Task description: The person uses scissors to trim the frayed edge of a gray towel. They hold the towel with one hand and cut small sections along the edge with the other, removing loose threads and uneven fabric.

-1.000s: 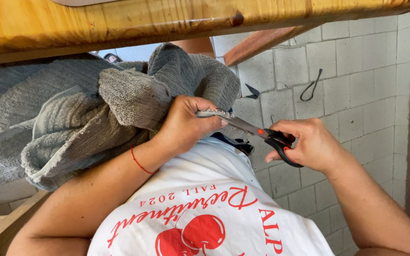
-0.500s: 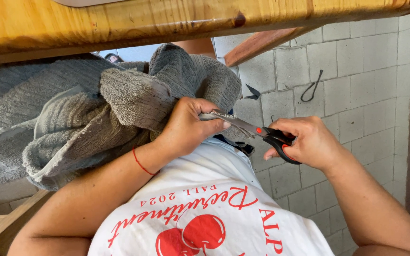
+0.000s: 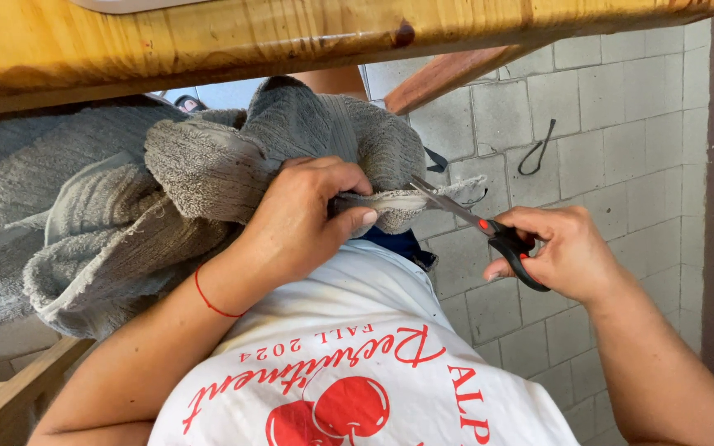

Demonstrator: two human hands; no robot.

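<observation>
Since a second ago my left hand point(image 3: 303, 219) has shifted its pinch a little along the grey towel point(image 3: 208, 173), and the scissors point(image 3: 477, 223) have edged further onto the hem. My left fingers and thumb are pressed together on a folded edge of that towel, holding it taut out toward my right side. My right hand point(image 3: 559, 252) has its fingers curled through the black handles, clamped on them, with the blades lying close along the towel's frayed edge, tips touching the cloth; how far the blades are parted I cannot tell. Most of the towel is bunched in my lap, under the wooden table edge point(image 3: 291, 37), above my white printed shirt point(image 3: 357, 372). Grey floor tiles point(image 3: 605, 124) lie below.
</observation>
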